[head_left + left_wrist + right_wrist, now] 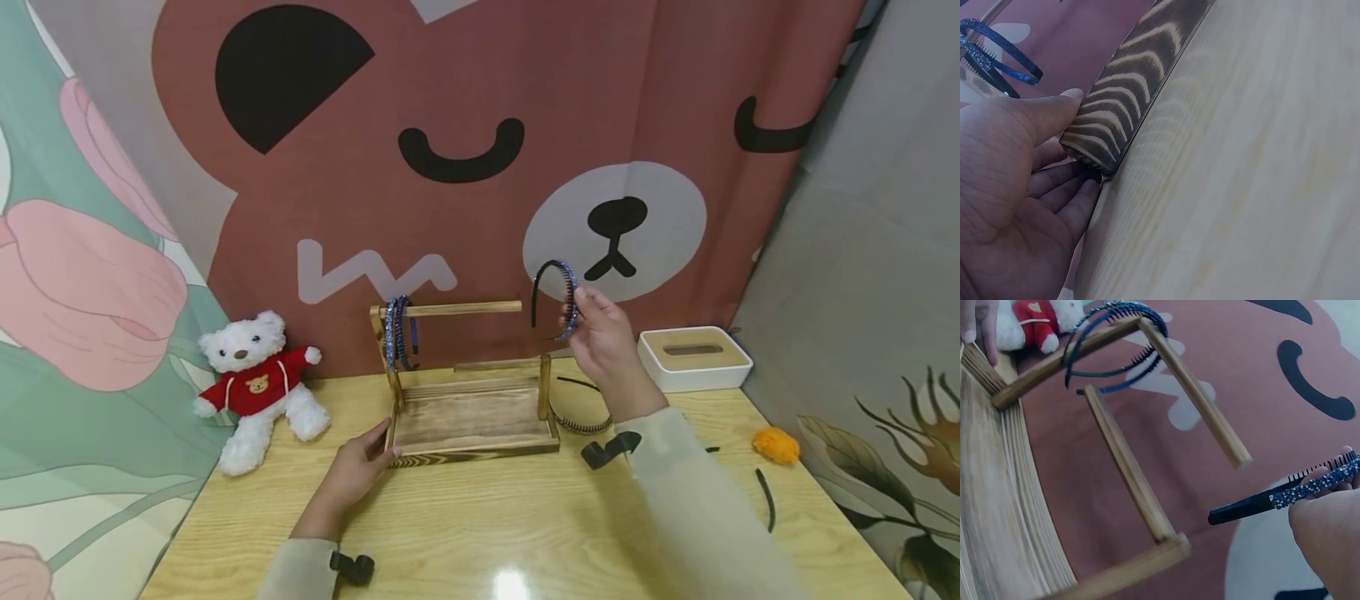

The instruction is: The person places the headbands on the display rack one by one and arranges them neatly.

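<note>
My right hand (606,354) pinches a toothed headband (572,287) covered in blue glitter, held up just right of the free end of the rack's top rod (480,307). In the right wrist view, one black tip of that headband (1241,509) points toward the rod. Other blue headbands (391,333) hang at the rod's left end, close to its post. Down at the front left corner of the wooden rack (480,457), my left hand (354,468) grips the base. The left wrist view shows its thumb (1054,115) against the dark-grained side, fingers curled at the lower edge.
Another headband (585,428) lies on the table right of the rack, partly behind my right arm. A black band piece (766,500) and an orange object (776,447) lie farther right. A white tissue box (695,375) stands behind. The white teddy bear (258,387) sits left.
</note>
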{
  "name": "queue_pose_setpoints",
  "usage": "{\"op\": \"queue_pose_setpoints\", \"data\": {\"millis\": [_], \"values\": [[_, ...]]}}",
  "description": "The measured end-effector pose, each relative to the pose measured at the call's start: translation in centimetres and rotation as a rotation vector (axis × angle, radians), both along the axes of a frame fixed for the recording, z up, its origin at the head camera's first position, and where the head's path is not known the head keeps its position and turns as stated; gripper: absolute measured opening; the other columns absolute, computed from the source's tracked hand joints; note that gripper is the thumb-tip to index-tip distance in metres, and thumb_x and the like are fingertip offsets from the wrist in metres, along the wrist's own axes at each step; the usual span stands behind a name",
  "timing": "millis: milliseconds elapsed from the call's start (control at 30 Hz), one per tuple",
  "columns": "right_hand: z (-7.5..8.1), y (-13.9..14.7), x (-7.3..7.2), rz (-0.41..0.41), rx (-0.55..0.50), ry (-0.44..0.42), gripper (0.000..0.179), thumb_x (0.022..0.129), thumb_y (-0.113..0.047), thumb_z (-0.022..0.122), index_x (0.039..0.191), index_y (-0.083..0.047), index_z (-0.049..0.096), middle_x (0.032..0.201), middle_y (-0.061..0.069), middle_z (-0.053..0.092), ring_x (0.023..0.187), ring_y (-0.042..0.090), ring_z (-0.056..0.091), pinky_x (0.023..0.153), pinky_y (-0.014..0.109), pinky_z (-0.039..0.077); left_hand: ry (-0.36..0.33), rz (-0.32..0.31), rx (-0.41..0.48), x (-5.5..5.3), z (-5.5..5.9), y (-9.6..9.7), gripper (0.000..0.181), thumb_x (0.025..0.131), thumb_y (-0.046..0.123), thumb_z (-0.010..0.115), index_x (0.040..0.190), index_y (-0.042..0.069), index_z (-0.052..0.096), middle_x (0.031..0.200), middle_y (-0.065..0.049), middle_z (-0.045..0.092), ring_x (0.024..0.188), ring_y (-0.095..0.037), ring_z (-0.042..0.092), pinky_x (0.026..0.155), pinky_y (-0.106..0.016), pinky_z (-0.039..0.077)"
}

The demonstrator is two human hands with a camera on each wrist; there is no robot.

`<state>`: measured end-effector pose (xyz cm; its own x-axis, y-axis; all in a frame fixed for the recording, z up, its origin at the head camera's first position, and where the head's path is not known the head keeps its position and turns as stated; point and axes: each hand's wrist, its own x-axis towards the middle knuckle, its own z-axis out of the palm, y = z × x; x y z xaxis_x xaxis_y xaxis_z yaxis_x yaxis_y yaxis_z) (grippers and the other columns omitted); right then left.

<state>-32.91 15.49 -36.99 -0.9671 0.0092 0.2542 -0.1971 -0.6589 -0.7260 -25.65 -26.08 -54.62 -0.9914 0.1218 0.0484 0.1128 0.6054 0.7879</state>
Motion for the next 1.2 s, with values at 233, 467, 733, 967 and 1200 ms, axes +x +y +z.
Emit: {"op": "queue_pose_setpoints", "data": {"millis": [233, 467, 733, 967, 1200], "values": [[-0.3, -3.4, -0.7, 0.000, 0.019, -0.004, 0.020, 0.114, -0.010, 0.057, 0.100, -0.012, 0.072, 0.101, 0.000, 0.074, 0.089, 0.011, 0.062, 0.078, 0.021, 0.055, -0.013, 0.001, 0.035, 0.0, -0.2, 0.0, 0.069, 0.109, 0.024, 0.071, 0.168, 0.006, 0.041, 0.164, -0.022, 0.050, 0.153, -0.036, 0.050, 0.122, -0.051, 0.047], [-0.5, -7.4, -1.0, 0.009, 0.038, -0.059, 0.012, 0.113, -0.006, 0.057, 0.116, -0.002, 0.068, 0.100, 0.001, 0.074, 0.092, 0.012, 0.064, 0.082, 0.020, 0.055, -0.017, -0.004, 0.045, 0.0, -0.2, 0.1, 0.069, 0.109, 0.023, 0.070, 0.168, 0.004, 0.041, 0.165, -0.022, 0.050, 0.152, -0.036, 0.051, 0.121, -0.049, 0.049], [-1.0, -12.7, -0.7, -0.019, 0.053, -0.106, 0.012, 0.111, -0.002, 0.061, 0.115, -0.001, 0.071, 0.102, 0.003, 0.073, 0.091, 0.014, 0.064, 0.080, 0.022, 0.056, -0.002, 0.001, 0.040, 0.2, 0.0, 0.2, 0.068, 0.109, 0.022, 0.071, 0.167, 0.003, 0.041, 0.163, -0.023, 0.052, 0.151, -0.037, 0.053, 0.119, -0.048, 0.050], [-1.1, -16.3, -0.4, -0.040, 0.138, -0.151, 0.018, 0.109, -0.008, 0.068, 0.122, 0.003, 0.073, 0.108, 0.003, 0.072, 0.097, 0.013, 0.062, 0.080, 0.022, 0.053, 0.017, -0.004, 0.045, 0.3, 0.0, 0.3, 0.068, 0.109, 0.019, 0.070, 0.167, 0.000, 0.041, 0.162, -0.025, 0.052, 0.150, -0.040, 0.054, 0.118, -0.047, 0.052], [-1.6, -18.9, -0.2, -0.079, 0.257, -0.186, 0.016, 0.107, -0.017, 0.073, 0.119, -0.007, 0.078, 0.115, 0.002, 0.075, 0.107, 0.016, 0.063, 0.088, 0.028, 0.052, 0.002, -0.004, 0.049, 0.2, 0.0, 0.2, 0.069, 0.109, 0.022, 0.071, 0.168, 0.004, 0.041, 0.165, -0.021, 0.050, 0.151, -0.036, 0.053, 0.120, -0.048, 0.049]]}}
